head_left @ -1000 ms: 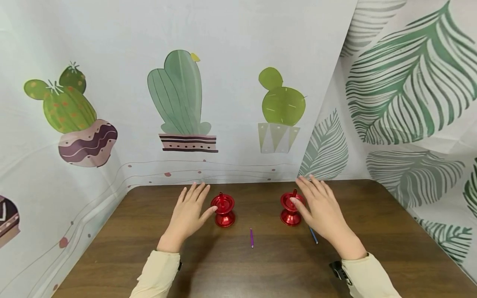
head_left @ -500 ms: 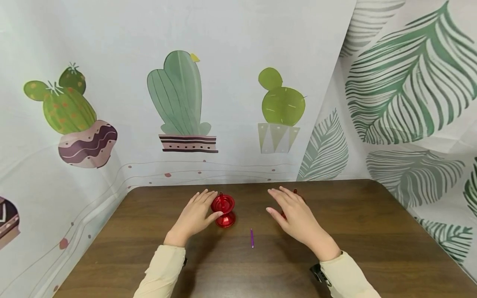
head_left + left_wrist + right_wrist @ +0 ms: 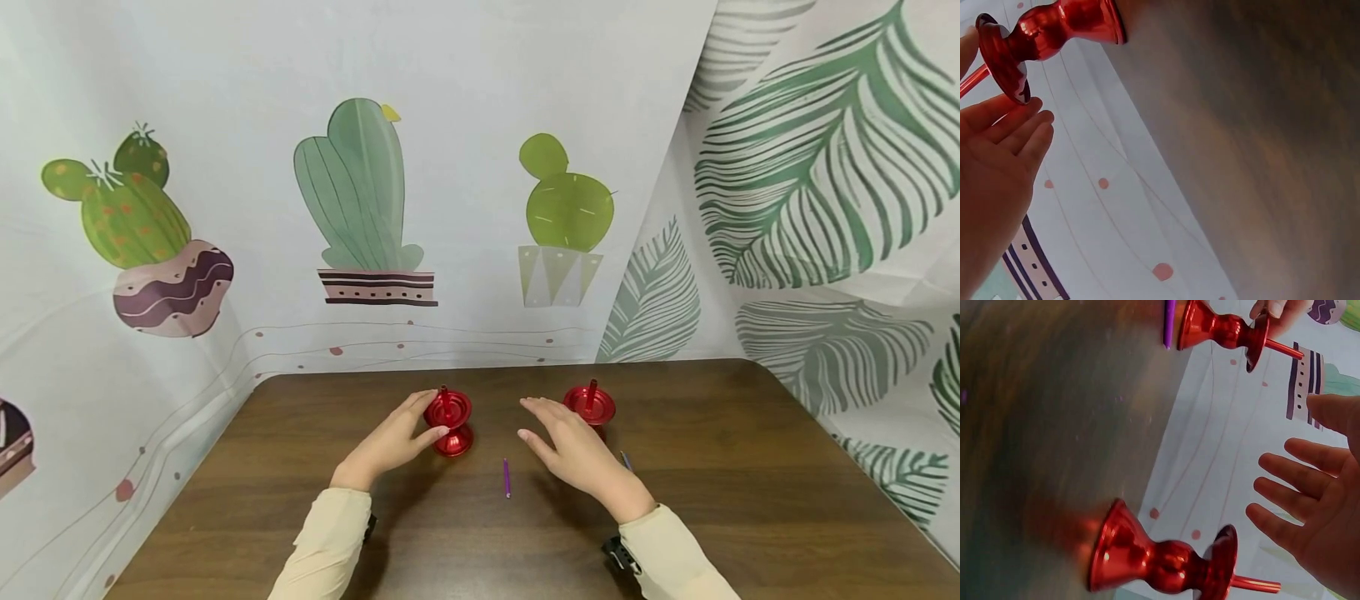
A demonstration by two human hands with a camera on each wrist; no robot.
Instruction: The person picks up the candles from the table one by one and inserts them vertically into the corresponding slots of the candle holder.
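Two shiny red candle-holder-like stands, each with a flared foot, a dish and a thin upright peg, stand on the table. My left hand (image 3: 386,442) is at the left red stand (image 3: 454,442), its thumb and fingers spread on either side of the dish (image 3: 1004,59); whether they touch it I cannot tell. My right hand (image 3: 581,450) hovers with fingers apart, left of and in front of the right red stand (image 3: 589,407), and holds nothing. In the right wrist view, that stand (image 3: 1169,565) is below the extended fingers.
A thin purple stick (image 3: 507,479) with a pale end lies on the brown wooden table (image 3: 480,542) between the hands. Part of a thin blue stick (image 3: 626,460) shows beyond the right wrist. A printed cloth backdrop (image 3: 465,183) hangs behind the table's far edge.
My right hand has moved left, past the right stand, uncovering its dish. The left hand has come slightly right to the left stand, its fingers lowering around the dish.
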